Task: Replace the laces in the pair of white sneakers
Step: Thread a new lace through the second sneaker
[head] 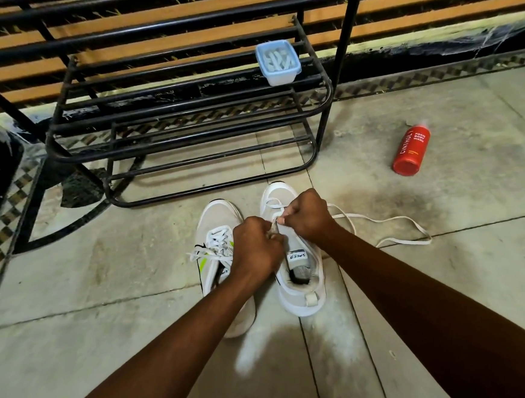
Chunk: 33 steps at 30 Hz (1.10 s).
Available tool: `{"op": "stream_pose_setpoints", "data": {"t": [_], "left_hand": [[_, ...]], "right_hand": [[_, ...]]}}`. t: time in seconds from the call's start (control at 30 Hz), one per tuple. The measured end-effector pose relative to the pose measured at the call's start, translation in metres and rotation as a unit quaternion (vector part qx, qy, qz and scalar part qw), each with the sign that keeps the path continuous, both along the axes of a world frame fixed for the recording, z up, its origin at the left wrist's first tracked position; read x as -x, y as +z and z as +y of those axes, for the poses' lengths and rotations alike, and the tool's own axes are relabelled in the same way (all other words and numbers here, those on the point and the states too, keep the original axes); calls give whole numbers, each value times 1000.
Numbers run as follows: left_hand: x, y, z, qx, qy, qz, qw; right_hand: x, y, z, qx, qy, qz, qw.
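Observation:
Two white sneakers stand side by side on the floor, toes pointing away from me. The left sneaker (215, 230) is laced, its lace ends loose at the left. The right sneaker (299, 287) has most eyelets bare. A white lace (391, 220) runs from the right sneaker out over the floor to the right in a long loop. My left hand (255, 248) pinches the lace over the right sneaker's tongue. My right hand (308, 215) pinches the same lace just beside it, near the upper eyelets. Both hands hide the middle of that shoe.
A black metal shoe rack (186, 123) stands just beyond the sneakers. A pale blue plastic box (278, 62) with white pieces inside sits on its upper shelf. A red foam body wash bottle (411, 151) lies on the tiled floor at the right.

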<state>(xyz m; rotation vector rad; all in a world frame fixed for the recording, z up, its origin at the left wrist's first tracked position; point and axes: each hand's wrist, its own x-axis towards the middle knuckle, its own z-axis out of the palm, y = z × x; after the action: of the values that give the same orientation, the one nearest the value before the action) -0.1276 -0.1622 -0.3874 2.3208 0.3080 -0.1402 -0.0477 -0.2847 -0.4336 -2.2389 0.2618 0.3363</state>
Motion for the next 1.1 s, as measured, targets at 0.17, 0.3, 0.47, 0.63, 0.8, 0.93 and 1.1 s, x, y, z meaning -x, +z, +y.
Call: {"op": "stream_pose_setpoints", "data": {"t": [0.17,0.3,0.47,0.63,0.8,0.93,1.1], "left_hand": [[1,-3,3,17,-2,-3,1000],[-4,-6,8,16,-7,8,1000],[-2,-8,9,35,-2,-7,999],[-6,-6,9,39,-9,2,999],[-9,-3,10,40,-17,35,998],[-15,-2,13,33,-36,49,998],[-29,3,13,7,-70,69,995]], "right_hand": [[4,13,7,81,61,14,995],[17,13,7,157,103,-67,980],[21,11,1,189,147,-144,960],[17,7,-3,126,152,-105,975],[8,9,-4,102,146,-92,980],[17,15,1,118,83,-108,984],[33,14,-6,52,71,-157,984]]}}
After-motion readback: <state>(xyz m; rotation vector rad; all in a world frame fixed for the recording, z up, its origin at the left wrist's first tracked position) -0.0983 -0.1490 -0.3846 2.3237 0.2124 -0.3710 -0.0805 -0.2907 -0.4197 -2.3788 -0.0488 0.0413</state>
